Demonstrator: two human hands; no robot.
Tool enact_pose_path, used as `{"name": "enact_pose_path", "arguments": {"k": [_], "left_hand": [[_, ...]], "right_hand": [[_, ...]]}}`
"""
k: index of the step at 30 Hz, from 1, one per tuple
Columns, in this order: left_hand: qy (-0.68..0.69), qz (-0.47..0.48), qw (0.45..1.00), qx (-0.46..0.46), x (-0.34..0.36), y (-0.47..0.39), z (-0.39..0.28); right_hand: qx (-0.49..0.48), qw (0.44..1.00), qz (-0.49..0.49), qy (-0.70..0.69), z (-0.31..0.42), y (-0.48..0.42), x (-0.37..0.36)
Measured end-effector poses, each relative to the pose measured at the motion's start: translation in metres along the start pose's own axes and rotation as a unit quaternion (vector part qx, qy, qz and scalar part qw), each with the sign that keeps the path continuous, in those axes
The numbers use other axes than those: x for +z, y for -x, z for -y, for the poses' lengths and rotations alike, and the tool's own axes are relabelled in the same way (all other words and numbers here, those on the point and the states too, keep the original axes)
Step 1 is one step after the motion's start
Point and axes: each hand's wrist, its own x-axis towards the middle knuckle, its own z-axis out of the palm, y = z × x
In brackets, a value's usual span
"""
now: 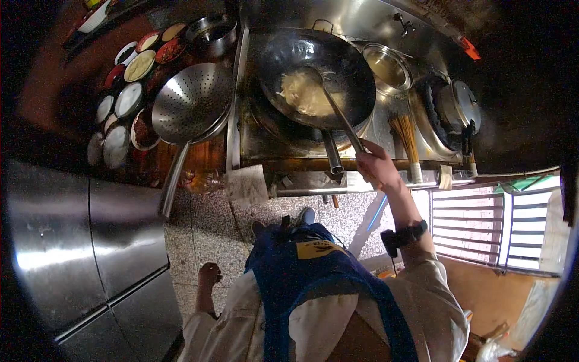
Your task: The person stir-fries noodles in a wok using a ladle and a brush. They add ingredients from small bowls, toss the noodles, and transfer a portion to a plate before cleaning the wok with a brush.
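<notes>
My right hand (376, 165) is closed around the handle of a metal wok ladle (341, 115). The ladle's head rests among pale, shredded food (301, 94) in liquid inside a dark wok (276, 59). The wok sits over the stove burner, its hollow handle (334, 156) pointing towards me just left of my right hand. My left hand (210, 273) hangs low at my side above the floor, away from the stove. Its fingers are curled, and I see nothing in them.
To the left, a perforated strainer (194, 104) has its handle overhanging the counter edge. Several seasoning bowls (139, 65) and a metal pot (211, 36) stand behind it. Right of the wok are a metal container (386, 70), a bamboo wok brush (406, 140) and a lidded pot (461, 106).
</notes>
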Motion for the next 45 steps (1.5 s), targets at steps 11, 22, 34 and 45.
{"name": "enact_pose_path", "arguments": {"k": [11, 22, 34, 45], "left_hand": [[-0.109, -0.075, 0.991, 0.000, 0.011, 0.008, -0.008], [0.106, 0.054, 0.993, 0.013, -0.055, 0.007, 0.041], [0.063, -0.009, 0.998, 0.013, 0.019, 0.028, -0.040], [-0.190, 0.012, 0.969, 0.155, -0.054, -0.009, -0.006]], "right_hand": [[-0.009, 0.997, -0.071, -0.014, -0.002, -0.033, -0.018], [-0.229, 0.794, -0.021, 0.563, -0.017, 0.005, -0.072], [0.043, 0.999, -0.029, 0.001, 0.008, 0.039, -0.005], [0.018, 0.970, 0.030, 0.242, 0.000, 0.090, -0.047]]}}
